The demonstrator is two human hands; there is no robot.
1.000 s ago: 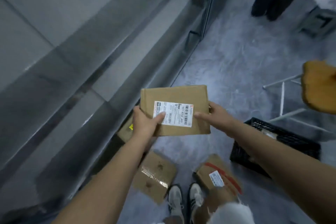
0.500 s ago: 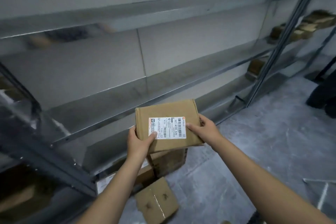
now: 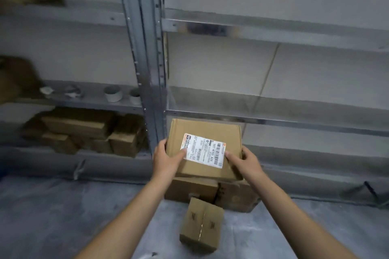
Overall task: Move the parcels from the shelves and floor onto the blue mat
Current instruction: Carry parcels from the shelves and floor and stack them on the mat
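While fingers of left hand (image 3: 166,163) and right hand (image 3: 247,163) grasp labelled parcel (image 3: 207,130), floor boxes (image 3: 189,190) partly hidden; shelf cartons (image 3: 84,130) blurred.

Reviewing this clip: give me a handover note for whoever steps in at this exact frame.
Hands: left grip and right grip each hold one side of the labelled parcel.
Parcels: small box and two bigger boxes on the floor by the rack; stack on the lower left shelf.
Done: nothing seen delivered; blue mat out of view.
Left: carry this parcel to the mat, then the rest.
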